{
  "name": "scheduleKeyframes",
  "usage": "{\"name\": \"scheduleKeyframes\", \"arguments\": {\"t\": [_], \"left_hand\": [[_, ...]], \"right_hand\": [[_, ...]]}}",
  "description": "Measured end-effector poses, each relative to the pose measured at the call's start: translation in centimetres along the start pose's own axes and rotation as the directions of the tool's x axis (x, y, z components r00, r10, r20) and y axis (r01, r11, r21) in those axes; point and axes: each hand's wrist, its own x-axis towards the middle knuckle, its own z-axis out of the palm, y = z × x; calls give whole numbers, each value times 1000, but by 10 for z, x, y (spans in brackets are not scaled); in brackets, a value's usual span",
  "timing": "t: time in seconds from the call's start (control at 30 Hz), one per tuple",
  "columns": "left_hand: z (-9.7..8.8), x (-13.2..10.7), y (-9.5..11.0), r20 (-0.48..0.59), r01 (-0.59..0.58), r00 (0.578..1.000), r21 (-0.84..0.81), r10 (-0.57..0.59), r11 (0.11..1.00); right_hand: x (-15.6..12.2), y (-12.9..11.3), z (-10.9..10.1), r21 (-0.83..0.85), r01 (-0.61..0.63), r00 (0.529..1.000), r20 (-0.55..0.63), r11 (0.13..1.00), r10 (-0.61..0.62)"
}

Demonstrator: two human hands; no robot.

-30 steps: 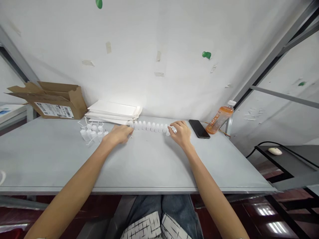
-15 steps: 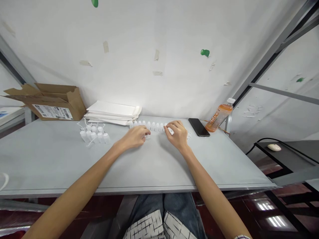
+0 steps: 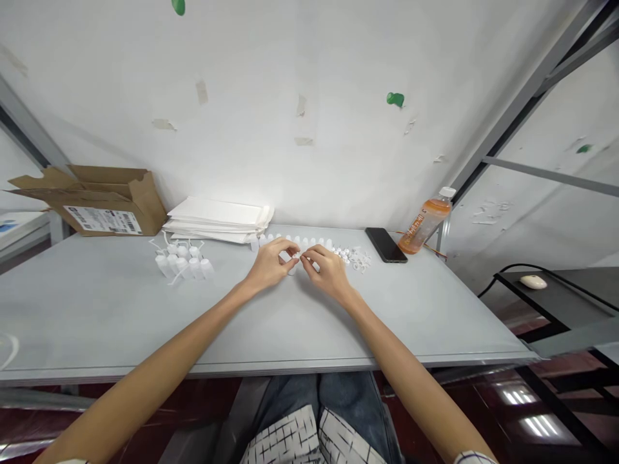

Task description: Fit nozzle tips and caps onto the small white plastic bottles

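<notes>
The two hands have drawn together at the middle of the grey work table (image 3: pixel 97 309) since a moment ago, and now meet just in front of the row. At the far left stands an open cardboard box (image 3: pixel 113 206), then a stack of white paper sleeves (image 3: pixel 217 220). Nearer lies a cluster of white plastic bottles (image 3: pixel 180 261) with thin bent tubes. A row of small white bottles (image 3: pixel 304 243) runs along the far edge, ending at the right in loose white rings (image 3: pixel 355 259), near a black phone (image 3: pixel 384 245) and an orange drink bottle (image 3: pixel 425 222). The left hand (image 3: pixel 268 265) is curled, its fingers closed around a small white bottle (image 3: pixel 292 267) lifted from the table. The right hand (image 3: pixel 327 272) is half closed, its fingertips (image 3: pixel 304 258) at the bottle's top; whether they grip it is hidden.
</notes>
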Motion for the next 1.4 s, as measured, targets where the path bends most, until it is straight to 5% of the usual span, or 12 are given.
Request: {"name": "scheduleKeyframes", "arguments": {"t": [0.27, 0.6, 1.4], "left_hand": [[-2, 2, -5, 64, 129, 990, -97, -124, 987], [-1, 1, -15, 306, 143, 944, -31, -127, 989], [-2, 2, -14, 277, 12, 959, 180, -62, 984]], "right_hand": [[0, -2, 1, 15, -56, 995, 80, 998, 54], [0, -5, -1, 16, -63, 995, 81, 998, 62], [1, 3, -3, 112, -17, 998, -53, 994, 23]]}}
